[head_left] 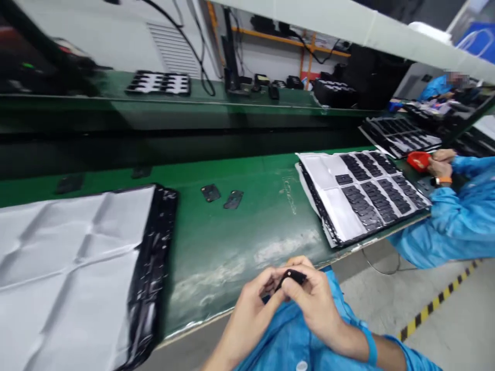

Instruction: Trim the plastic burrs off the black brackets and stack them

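Close to my body, at the front edge of the green bench (232, 247), both hands grip one small black plastic part (296, 276). My left hand (253, 304) pinches its left end, and its fingers are closed. My right hand (315, 301) is closed round the other side, the thumb pressed on the face of the part. Much of the part is hidden by my fingers. Farther up the bench lie two loose dark flat parts, one black plate (211, 192) and another black plate (233, 199) beside it.
A stack of trays under white sheeting (69, 257) fills the left. At right, a white-lined tray (328, 206) holds rows of black parts. Beyond it, a co-worker's hands (441, 164) hold a red object (418, 161). A raised green shelf (216, 105) runs along the back.
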`<action>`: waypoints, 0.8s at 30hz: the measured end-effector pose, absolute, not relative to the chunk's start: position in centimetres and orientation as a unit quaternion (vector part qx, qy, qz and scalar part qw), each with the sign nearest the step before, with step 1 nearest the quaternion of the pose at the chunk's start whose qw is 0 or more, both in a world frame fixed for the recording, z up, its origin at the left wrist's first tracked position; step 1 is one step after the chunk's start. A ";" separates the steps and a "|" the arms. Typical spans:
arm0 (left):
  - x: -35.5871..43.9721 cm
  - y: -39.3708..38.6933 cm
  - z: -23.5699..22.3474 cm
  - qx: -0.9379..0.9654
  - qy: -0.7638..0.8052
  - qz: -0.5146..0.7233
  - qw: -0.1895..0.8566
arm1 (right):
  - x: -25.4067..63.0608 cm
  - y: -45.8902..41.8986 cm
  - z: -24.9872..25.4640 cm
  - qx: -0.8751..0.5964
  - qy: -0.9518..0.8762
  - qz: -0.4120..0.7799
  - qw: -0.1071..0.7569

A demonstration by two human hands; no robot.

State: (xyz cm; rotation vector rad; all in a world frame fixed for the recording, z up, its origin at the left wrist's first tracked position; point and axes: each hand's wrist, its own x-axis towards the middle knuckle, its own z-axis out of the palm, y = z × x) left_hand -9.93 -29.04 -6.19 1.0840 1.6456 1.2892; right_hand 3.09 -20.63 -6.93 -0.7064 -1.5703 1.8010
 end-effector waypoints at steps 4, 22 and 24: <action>-12.5 -29.1 -7.3 0.441 0.662 0.471 0.382 | 5.2 -20.1 -8.1 -0.297 -0.625 0.635 0.344; -16.0 -24.6 -6.2 0.452 0.655 0.487 0.360 | -0.6 -14.8 -5.2 -0.370 -0.608 0.667 0.222; -15.8 -24.8 -6.2 0.453 0.647 0.497 0.358 | -1.1 -14.5 -5.5 -0.370 -0.590 0.687 0.208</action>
